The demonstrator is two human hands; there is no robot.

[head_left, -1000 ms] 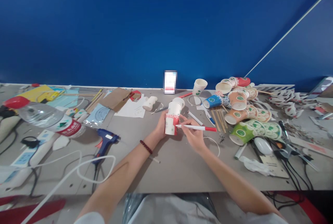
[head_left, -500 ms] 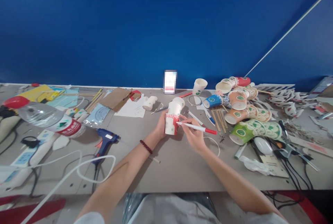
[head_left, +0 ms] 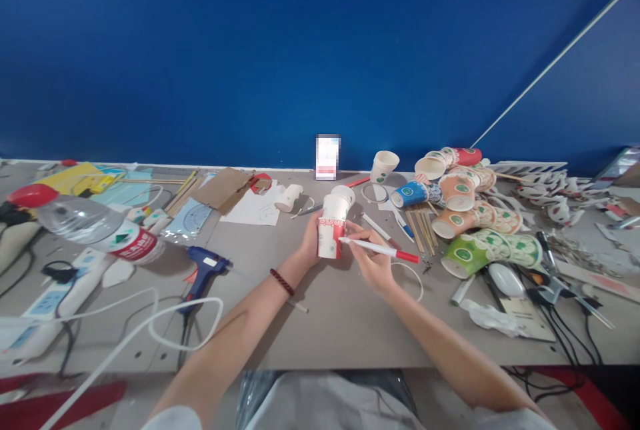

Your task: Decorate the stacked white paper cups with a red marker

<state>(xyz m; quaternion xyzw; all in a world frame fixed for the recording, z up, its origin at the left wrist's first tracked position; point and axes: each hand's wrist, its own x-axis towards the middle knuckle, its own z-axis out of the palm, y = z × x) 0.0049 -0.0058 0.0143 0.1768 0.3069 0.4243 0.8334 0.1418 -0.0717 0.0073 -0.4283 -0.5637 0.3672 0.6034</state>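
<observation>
My left hand (head_left: pixel 309 241) is wrapped round a red-and-white paper cup (head_left: pixel 329 241) from its left side. White paper cups (head_left: pixel 339 199) join its far end, so the whole forms a short tilted stack. My right hand (head_left: pixel 373 263) pinches a white marker with a red end (head_left: pixel 385 249). Its tip lies at the right side of the red-and-white cup, by a red area; whether it touches the surface I cannot tell. The fingers of my left hand behind the cup are hidden.
Several coloured paper cups (head_left: pixel 463 257) lie at the right. A blue glue gun (head_left: pixel 203 273), a large plastic bottle (head_left: pixel 95 227) and a power strip (head_left: pixel 55 303) are at the left. A phone (head_left: pixel 327 157) leans on the blue wall. A white cable (head_left: pixel 165 323) loops near the front left.
The paper cup has turned slightly in my left hand, showing its print at another angle. The marker and my right hand have shifted a little to the right and down.
</observation>
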